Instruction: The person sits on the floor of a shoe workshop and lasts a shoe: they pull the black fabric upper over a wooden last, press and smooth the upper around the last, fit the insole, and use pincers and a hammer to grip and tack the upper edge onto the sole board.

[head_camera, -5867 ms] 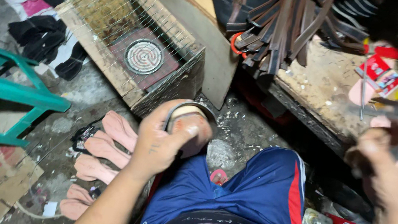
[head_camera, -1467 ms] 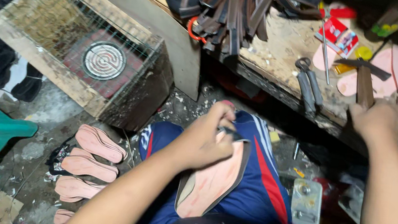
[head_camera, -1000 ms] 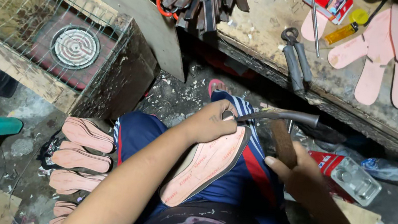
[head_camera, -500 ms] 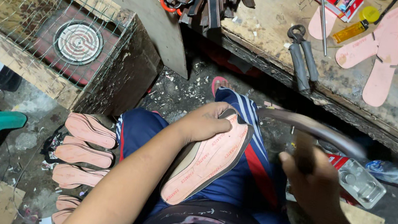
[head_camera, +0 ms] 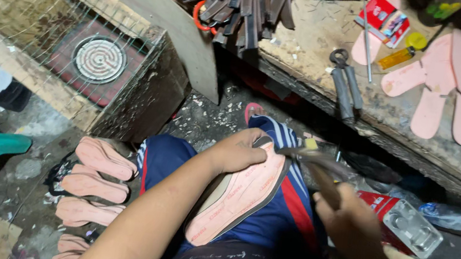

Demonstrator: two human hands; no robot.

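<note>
Head view, person seated low, looking down at own lap.

Left hand (head_camera: 242,151): fingers curled over the far end of a pink sandal sole (head_camera: 242,198), pressing it down against the thigh in blue track trousers (head_camera: 285,212). The sole lies lengthwise along the leg, pink face up, a dark edge showing around it; the leg appears to serve as a padded rest, so the grip at the tip reads as steadying it.

Right hand (head_camera: 349,214): fingers closed around the wooden handle of a hammer (head_camera: 312,157). The metal head sits at the sole's far end, just beside the left fingertips; motion blur there, so contact cannot be confirmed.

Surroundings: a stack of finished pink soles (head_camera: 96,174) on the concrete floor by the left knee, within arm's reach. Workbench (head_camera: 324,35) ahead carries pincers (head_camera: 345,82) near its front edge, cut pink insoles (head_camera: 447,80) toward the right end, and a bundle of dark straps (head_camera: 240,2) hanging over the edge. Wire-mesh box with a coil heater (head_camera: 100,59) stands at left.
</note>
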